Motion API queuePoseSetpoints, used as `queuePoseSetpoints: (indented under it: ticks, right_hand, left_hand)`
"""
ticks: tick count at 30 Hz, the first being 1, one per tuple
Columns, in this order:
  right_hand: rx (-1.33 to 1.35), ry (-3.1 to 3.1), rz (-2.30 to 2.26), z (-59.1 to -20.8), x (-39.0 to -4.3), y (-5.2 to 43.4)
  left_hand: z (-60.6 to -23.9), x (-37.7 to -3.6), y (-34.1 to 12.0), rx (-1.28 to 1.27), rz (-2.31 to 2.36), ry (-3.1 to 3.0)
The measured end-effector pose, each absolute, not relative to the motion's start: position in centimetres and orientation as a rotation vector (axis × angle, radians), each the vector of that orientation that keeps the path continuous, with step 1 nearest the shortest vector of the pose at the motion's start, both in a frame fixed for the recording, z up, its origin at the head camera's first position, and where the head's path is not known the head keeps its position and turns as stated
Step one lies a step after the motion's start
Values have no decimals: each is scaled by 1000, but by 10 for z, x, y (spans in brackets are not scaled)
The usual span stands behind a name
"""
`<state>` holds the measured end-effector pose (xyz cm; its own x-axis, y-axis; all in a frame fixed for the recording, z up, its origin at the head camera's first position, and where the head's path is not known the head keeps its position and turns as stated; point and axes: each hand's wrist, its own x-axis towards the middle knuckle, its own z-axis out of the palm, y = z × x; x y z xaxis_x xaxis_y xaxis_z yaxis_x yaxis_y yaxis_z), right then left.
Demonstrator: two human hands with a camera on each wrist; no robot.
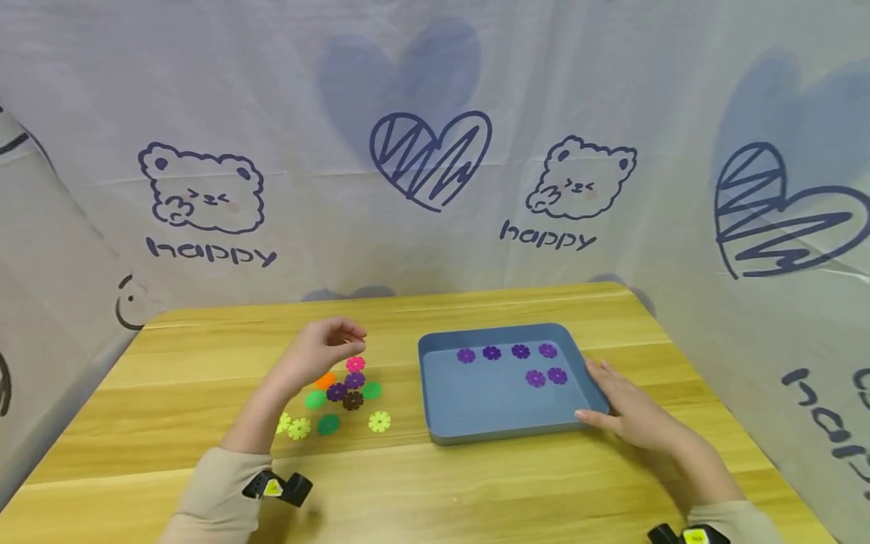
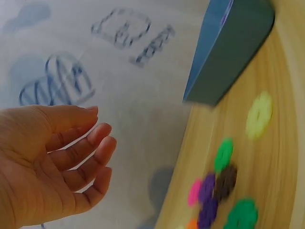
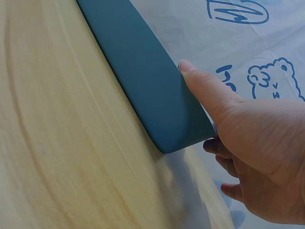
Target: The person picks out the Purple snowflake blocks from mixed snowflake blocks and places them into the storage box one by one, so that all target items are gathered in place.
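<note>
Left hand: loosely curled, holding nothing, above flower-shaped plastic discs at tray's nine o'clock. Right hand: flat against blue plastic tray, three o'clock side. Advice: pinch one purple disc by its edge while steadying the tray.

Both arms wear long sleeves of a plain beige, soft-looking fabric, the left sleeve ending in a snug cuff just above the wrist and the right sleeve doing the same at the lower edge of the head view. The left hand and right hand are bare, with no rings, gloves or watch to be seen, and the nails are short and unpainted. Strapped at each wrist sits a small black device: the left wrist unit carries a yellow label on its top, and the right wrist unit shows a similar yellow mark.
</note>
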<state>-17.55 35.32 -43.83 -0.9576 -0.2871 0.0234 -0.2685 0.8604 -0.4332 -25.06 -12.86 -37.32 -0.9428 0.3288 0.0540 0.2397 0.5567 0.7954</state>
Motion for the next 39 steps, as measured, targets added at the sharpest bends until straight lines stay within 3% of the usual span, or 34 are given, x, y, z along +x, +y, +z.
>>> queuePoseSetpoints:
  ticks: [14,24,39]
  right_hand:
    - [-445,2978,-686,-439,-177,353]
    - [-445,2979,-683,-439,-176,352]
    - [-417,2972,-691,-437,-175,352]
  left_hand:
    - [-420,-271,-206,321,1350,2665]
    - [-444,-273,-214,172,1188,2675]
    - [-444,-275,-212,38,1228,2713]
